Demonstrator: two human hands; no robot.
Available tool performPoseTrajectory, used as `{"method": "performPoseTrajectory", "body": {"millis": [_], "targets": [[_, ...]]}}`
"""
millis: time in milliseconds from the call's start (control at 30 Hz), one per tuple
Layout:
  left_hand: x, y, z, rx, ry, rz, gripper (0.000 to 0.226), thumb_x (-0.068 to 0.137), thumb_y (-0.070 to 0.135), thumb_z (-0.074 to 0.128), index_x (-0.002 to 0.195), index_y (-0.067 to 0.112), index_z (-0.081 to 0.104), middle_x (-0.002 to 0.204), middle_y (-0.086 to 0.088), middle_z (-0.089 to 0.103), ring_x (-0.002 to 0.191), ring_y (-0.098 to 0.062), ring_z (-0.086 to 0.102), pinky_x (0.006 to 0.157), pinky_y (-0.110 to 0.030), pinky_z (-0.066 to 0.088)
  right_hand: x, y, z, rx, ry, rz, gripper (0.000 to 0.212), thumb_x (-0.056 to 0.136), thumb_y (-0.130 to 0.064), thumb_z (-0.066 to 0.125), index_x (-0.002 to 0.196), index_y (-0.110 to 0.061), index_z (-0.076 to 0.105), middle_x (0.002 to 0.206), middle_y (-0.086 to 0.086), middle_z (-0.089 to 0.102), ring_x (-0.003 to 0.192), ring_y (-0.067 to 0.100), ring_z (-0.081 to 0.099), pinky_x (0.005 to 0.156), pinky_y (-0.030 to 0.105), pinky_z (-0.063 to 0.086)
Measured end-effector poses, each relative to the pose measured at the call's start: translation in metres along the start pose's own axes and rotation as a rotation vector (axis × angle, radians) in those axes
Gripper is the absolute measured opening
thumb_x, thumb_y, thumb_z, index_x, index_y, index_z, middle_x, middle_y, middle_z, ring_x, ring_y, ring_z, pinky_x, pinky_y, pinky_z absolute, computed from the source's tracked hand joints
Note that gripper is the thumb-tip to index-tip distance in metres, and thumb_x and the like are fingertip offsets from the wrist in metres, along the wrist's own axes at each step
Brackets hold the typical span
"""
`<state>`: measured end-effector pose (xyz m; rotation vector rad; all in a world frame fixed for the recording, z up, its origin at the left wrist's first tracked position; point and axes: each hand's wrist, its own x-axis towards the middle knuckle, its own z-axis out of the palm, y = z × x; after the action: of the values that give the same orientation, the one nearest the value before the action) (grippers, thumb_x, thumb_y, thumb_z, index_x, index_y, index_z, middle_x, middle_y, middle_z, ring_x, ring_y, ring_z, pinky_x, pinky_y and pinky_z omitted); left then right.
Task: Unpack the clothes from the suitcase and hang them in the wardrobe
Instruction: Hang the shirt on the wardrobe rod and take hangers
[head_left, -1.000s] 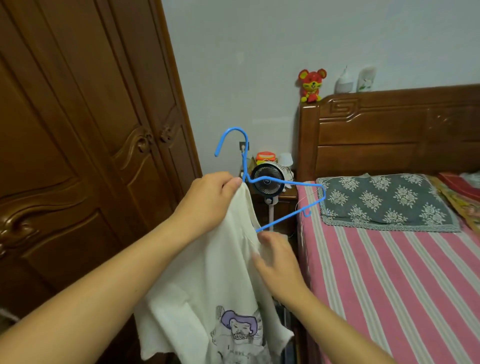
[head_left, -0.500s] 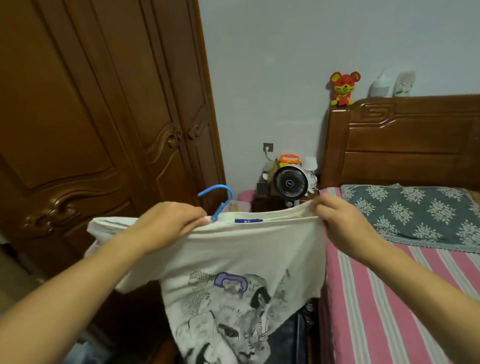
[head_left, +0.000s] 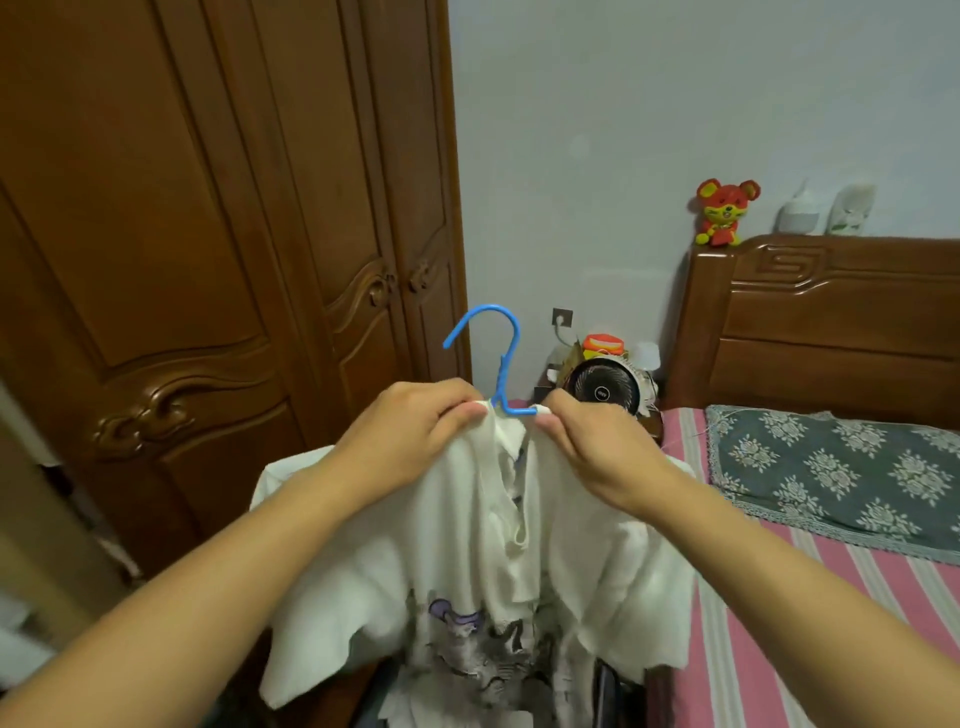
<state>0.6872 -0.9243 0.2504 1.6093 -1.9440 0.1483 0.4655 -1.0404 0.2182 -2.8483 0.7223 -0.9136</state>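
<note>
White T-shirt (head_left: 467, 545) hangs on a blue hanger (head_left: 500, 374) in front of me, near the brown wardrobe (head_left: 208, 234). My left hand (head_left: 410, 436) and right hand (head_left: 597, 447) each pinch its collar.

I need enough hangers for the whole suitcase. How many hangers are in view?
1. A blue hanger, hook up, sits inside the white T-shirt, gripped by both hands at the collar. Others may be behind the shut wardrobe doors.

You stood facing a pale wall (head_left: 649, 130). A carved wooden wardrobe (head_left: 182, 234) filled your left; on your right was a bed (head_left: 779, 597) with striped sheet and wooden headboard (head_left: 831, 322).
</note>
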Motion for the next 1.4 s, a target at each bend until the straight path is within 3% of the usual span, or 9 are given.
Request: {"method": "performPoseTrajectory", "body": {"millis": [267, 433, 667, 833, 967, 1033, 1133, 1200, 1400], "targets": [[-0.048, -0.047, -0.026, 0.254, 0.025, -0.066, 0.049, 0.1, 0.061, 0.027, 0.12, 0.035, 0.063, 0.114, 0.016, 0.07, 0.106, -0.011, 0.066, 0.082, -0.034, 0.055, 0.0, 0.042, -0.02, 0.114, 0.11, 0.08, 0.035, 0.099, -0.057, 0.026, 0.079, -0.031, 0.039, 0.062, -0.009, 0.046, 0.058, 0.01, 0.045, 0.057, 0.037, 0.031], [-0.016, -0.027, -0.012, 0.231, 0.062, -0.089, 0.033, 0.102, 0.051, 0.032, 0.087, 0.028, 0.049, 0.078, 0.008, 0.056, 0.08, -0.021, 0.06, 0.067, -0.043, 0.05, 0.022, 0.031, -0.023, 0.12, 0.19, -0.002, 0.06, 0.099, -0.059, 0.025, 0.086, -0.012, 0.059, 0.068, 0.0, 0.057, 0.063, 0.02, 0.05, 0.06, 0.039, 0.039], [-0.022, -0.041, -0.019, 0.48, 0.275, -0.086, 0.038, 0.102, 0.045, 0.036, 0.107, 0.023, 0.066, 0.083, 0.002, 0.065, 0.072, -0.029, 0.066, 0.051, -0.043, 0.053, 0.01, 0.047, -0.009, -0.02, 0.498, 0.117, 0.05, 0.105, -0.049, 0.026, 0.086, -0.017, 0.06, 0.071, 0.003, 0.058, 0.064, 0.031, 0.058, 0.058, 0.028, 0.03], [-0.033, -0.062, -0.035, 0.546, 0.383, -0.192, 0.022, 0.105, 0.029, 0.049, 0.102, 0.015, 0.066, 0.081, -0.004, 0.062, 0.068, -0.031, 0.06, 0.051, -0.04, 0.047, 0.004, 0.067, 0.024, -0.004, 0.096, 0.228, 0.04, 0.097, -0.034, 0.059, 0.133, -0.019, 0.054, 0.124, 0.003, 0.065, 0.108, 0.025, 0.06, 0.084, 0.034, 0.045], [-0.051, -0.1, -0.064, 0.625, 0.368, -0.262, 0.015, 0.102, 0.023, 0.055, 0.095, 0.012, 0.062, 0.075, -0.005, 0.053, 0.064, -0.031, 0.055, 0.051, -0.034, 0.033, 0.008, 0.088, 0.056, 0.429, 0.004, 0.619, 0.016, 0.096, -0.01, 0.062, 0.099, -0.025, 0.064, 0.111, 0.01, 0.07, 0.09, 0.026, 0.068, 0.083, 0.043, 0.058], [-0.065, -0.124, -0.079, 0.598, 0.335, -0.323, 0.017, 0.103, 0.025, 0.052, 0.096, 0.013, 0.06, 0.076, -0.004, 0.053, 0.067, -0.031, 0.056, 0.051, -0.037, 0.039, 0.01, 0.08, 0.074, 0.535, -0.107, 0.653, 0.017, 0.096, -0.016, 0.063, 0.109, -0.026, 0.067, 0.119, 0.005, 0.068, 0.096, 0.021, 0.068, 0.086, 0.041, 0.057], [-0.088, -0.147, -0.097, 0.595, 0.335, -0.326, 0.017, 0.103, 0.026, 0.052, 0.1, 0.013, 0.062, 0.078, -0.005, 0.057, 0.069, -0.032, 0.059, 0.052, -0.04, 0.046, 0.023, 0.044, 0.104, 0.711, -0.218, 0.666, 0.074, 0.092, -0.022, 0.071, 0.154, -0.024, 0.03, 0.146, -0.006, 0.042, 0.136, 0.017, 0.041, 0.105, 0.036, 0.043], [-0.099, -0.155, -0.106, 0.585, 0.353, -0.301, 0.021, 0.102, 0.027, 0.051, 0.103, 0.011, 0.064, 0.08, -0.007, 0.06, 0.069, -0.031, 0.06, 0.052, -0.041, 0.049, 0.038, 0.02, 0.128, 0.714, -0.253, 0.636, 0.084, 0.094, -0.024, 0.069, 0.159, -0.027, 0.016, 0.155, -0.006, 0.032, 0.145, 0.019, 0.028, 0.118, 0.043, 0.031], [-0.138, -0.193, -0.133, 0.63, 0.338, -0.362, 0.027, 0.105, 0.035, 0.044, 0.105, 0.016, 0.063, 0.082, -0.003, 0.059, 0.07, -0.028, 0.059, 0.051, -0.04, 0.05, 0.086, -0.025, 0.177, 0.68, -0.077, 0.648, 0.026, 0.104, -0.024, 0.048, 0.12, -0.015, 0.065, 0.114, 0.005, 0.067, 0.107, 0.027, 0.063, 0.086, 0.04, 0.053]]}}
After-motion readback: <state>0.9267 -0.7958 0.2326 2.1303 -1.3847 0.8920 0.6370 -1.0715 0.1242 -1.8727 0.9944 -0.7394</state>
